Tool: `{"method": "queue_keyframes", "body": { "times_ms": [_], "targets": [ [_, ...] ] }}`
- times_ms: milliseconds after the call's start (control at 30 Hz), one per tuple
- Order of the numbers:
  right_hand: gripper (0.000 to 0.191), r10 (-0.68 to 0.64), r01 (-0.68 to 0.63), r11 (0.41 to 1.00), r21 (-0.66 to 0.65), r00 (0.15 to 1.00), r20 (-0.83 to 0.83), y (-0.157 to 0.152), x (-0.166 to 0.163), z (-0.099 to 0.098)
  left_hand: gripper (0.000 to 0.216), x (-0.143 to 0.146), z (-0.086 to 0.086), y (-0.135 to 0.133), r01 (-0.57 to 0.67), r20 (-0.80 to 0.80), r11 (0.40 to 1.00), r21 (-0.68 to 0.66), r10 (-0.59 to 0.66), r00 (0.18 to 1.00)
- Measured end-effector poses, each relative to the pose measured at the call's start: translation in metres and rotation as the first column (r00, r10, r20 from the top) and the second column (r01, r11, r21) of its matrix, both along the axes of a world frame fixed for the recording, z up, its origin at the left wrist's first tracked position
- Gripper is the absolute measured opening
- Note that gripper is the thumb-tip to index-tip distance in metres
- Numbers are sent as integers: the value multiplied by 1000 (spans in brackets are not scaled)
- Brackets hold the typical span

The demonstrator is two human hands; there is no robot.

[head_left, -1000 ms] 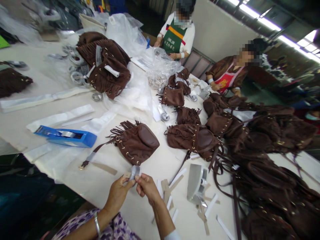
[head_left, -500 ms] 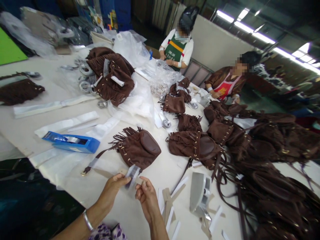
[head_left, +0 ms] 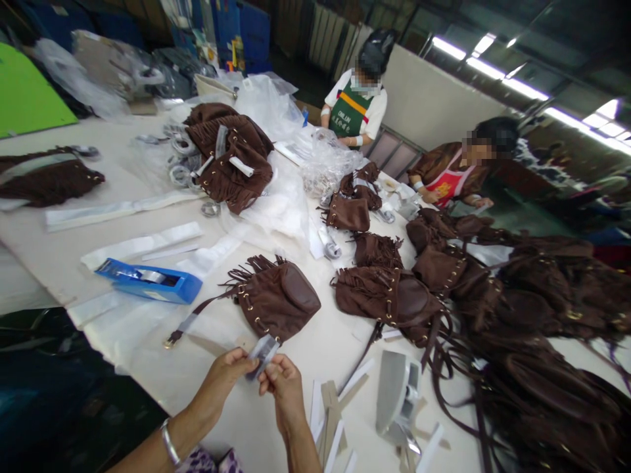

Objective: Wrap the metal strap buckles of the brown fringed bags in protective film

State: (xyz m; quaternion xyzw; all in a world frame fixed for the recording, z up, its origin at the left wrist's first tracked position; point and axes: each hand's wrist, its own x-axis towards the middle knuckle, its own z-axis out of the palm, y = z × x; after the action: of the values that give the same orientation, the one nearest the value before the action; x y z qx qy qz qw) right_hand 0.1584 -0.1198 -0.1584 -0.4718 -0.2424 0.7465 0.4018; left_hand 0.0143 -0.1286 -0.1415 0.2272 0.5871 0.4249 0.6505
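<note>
In front of me, my left hand [head_left: 225,371] pinches one side of a greyish see-through plastic strip [head_left: 266,349]. Fingers of my right hand [head_left: 282,380] are closed on its other side. Whether a strap lies inside the plastic I cannot tell. Just beyond my hands lies a brown fringed drawstring bag [head_left: 283,299] with metal eyelets. Its strap, ending in a buckle [head_left: 170,341], stretches out to the left. To the left of the bag rests a blue tape dispenser [head_left: 185,286]; a grey tape dispenser [head_left: 394,394] stands to the right of my right hand.
Brown bags [head_left: 537,315] are heaped along the right side, with another pile [head_left: 236,157] further back. White strips [head_left: 142,244] and cardboard strips [head_left: 331,420] lie on the white table [head_left: 207,328]. Two people [head_left: 357,108] work across the table.
My right hand has moved slightly left, closer to my left hand, and its fingers now close on the plastic strip. The light cardboard piece at its fingertips no longer shows. The view has shifted a little.
</note>
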Motion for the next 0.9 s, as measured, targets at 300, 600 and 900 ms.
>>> {"method": "queue_keyframes", "body": {
  "times_ms": [300, 600, 900],
  "targets": [
    [37, 55, -66, 997, 45, 978, 203, 4, -1, 2, 25, 6, -7, -1, 115, -378, 985, 132, -57, 924],
    [33, 127, -150, 987, 54, 944, 306, 15, 2, 6, 35, -1, 8, 4, 242, -496, 960, 138, -145, 856],
    [29, 197, -250, 967, 51, 859, 472, 33, -4, 28, 41, 4, -3, 10, 22, -427, 1000, 21, -11, 904]
  ]
}}
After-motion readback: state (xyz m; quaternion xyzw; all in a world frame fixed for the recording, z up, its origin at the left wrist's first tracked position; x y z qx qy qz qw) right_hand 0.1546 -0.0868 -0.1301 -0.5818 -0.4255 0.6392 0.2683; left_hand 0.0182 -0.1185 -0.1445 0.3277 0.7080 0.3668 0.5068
